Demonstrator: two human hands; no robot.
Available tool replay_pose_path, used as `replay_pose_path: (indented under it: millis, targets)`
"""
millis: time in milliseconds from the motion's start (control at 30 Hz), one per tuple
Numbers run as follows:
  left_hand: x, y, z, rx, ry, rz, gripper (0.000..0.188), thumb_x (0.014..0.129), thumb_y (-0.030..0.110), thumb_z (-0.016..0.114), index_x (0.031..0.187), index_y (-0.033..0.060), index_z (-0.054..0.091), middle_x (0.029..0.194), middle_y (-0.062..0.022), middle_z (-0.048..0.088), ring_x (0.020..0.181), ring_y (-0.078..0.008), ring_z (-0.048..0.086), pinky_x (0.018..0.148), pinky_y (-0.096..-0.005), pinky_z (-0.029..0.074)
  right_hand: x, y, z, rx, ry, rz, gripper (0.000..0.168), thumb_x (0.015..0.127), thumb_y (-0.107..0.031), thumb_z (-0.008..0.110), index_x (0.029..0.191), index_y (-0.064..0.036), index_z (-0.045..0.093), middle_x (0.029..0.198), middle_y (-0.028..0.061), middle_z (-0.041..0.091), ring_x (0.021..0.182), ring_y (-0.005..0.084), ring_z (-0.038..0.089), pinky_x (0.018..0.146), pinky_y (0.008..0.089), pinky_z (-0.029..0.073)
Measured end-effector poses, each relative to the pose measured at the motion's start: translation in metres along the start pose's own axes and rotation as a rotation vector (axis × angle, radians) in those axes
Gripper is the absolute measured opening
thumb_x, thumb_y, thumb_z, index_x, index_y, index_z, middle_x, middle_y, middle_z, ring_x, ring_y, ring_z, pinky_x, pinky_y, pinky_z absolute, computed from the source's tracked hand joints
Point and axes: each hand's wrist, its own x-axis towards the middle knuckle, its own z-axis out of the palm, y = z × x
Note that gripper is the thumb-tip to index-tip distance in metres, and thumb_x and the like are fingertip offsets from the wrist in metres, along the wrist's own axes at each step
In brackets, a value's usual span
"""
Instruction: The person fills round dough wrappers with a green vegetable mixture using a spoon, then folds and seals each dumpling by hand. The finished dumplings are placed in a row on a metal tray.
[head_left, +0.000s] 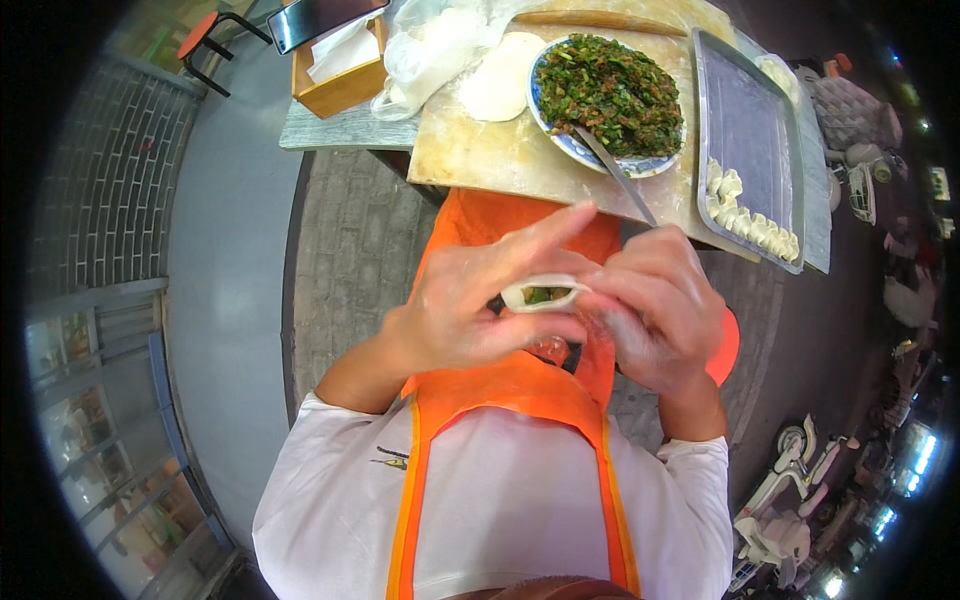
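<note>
Between my two hands, in front of my orange apron (517, 382), is a partly folded dumpling wrapper (517, 298) with green filling showing through its gap. My left hand (469, 292) holds the wrapper between thumb and fingers, its index finger stretched out. At the other end, the fingertips of my right hand (660, 300) pinch the dough edge. A thin metal utensil (619, 176) runs from the bowl of chopped green and brown filling (607, 90) to just above my right hand; whether they touch I cannot tell. Round wrappers (499, 82) lie left of the bowl.
A metal tray (750, 112) at the right carries several folded dumplings (750, 225) at its near end. Behind the bowl lies a wooden rolling pin (600, 21) on the floured board (457, 161). Plastic bags (435, 52), a wooden tissue box (341, 86) and a phone (322, 22) are at the left.
</note>
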Motion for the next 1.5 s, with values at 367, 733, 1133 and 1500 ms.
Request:
replay_pose_path:
  millis: [367, 733, 1133, 1500]
  targets:
    - [0.015, -0.014, 0.028, -0.171, 0.012, 0.206, 0.068, 0.095, 0.039, 0.067, 0.138, -0.0117, 0.055, 0.135, -0.0263, 0.064, 0.12, -0.0378, 0.068, 0.1, -0.0408, 0.056, -0.009, -0.008, 0.006, -0.138, 0.1, -0.116, 0.031, 0.073, -0.004, 0.083, 0.101, -0.005, 0.071, 0.093, 0.0078, 0.068, 0.08, 0.0272, 0.064, 0.068, 0.0363, 0.053]
    - [0.009, -0.011, 0.034, -0.078, 0.109, 0.084, 0.054, 0.106, 0.03, 0.039, 0.127, -0.0149, 0.061, 0.119, -0.0275, 0.07, 0.108, -0.0336, 0.072, 0.093, -0.0386, 0.058, -0.007, -0.002, 0.008, -0.088, 0.089, -0.07, 0.027, 0.075, 0.001, 0.081, 0.1, -0.002, 0.07, 0.091, 0.0099, 0.066, 0.075, 0.0284, 0.061, 0.064, 0.0359, 0.051]
    - [0.005, 0.001, 0.04, -0.609, 0.204, -0.459, 0.058, 0.108, 0.039, 0.031, 0.084, -0.0008, 0.064, 0.062, -0.0075, 0.062, 0.05, -0.0158, 0.058, 0.047, -0.0275, 0.044, -0.002, 0.005, 0.029, 0.395, 0.047, 0.567, 0.019, 0.094, -0.015, 0.071, 0.107, -0.001, 0.072, 0.073, 0.0043, 0.058, 0.062, 0.0161, 0.053, 0.055, 0.028, 0.042]
    - [-0.002, -0.019, 0.046, -0.271, 0.199, -0.26, 0.054, 0.106, 0.04, 0.036, 0.094, -0.0021, 0.068, 0.075, -0.0076, 0.067, 0.062, -0.015, 0.062, 0.05, -0.0301, 0.044, -0.016, 0.009, 0.055, 0.457, 0.11, 0.489, 0.023, 0.099, -0.019, 0.06, 0.1, -0.002, 0.075, 0.076, 0.0084, 0.059, 0.069, 0.02, 0.055, 0.062, 0.0338, 0.044]
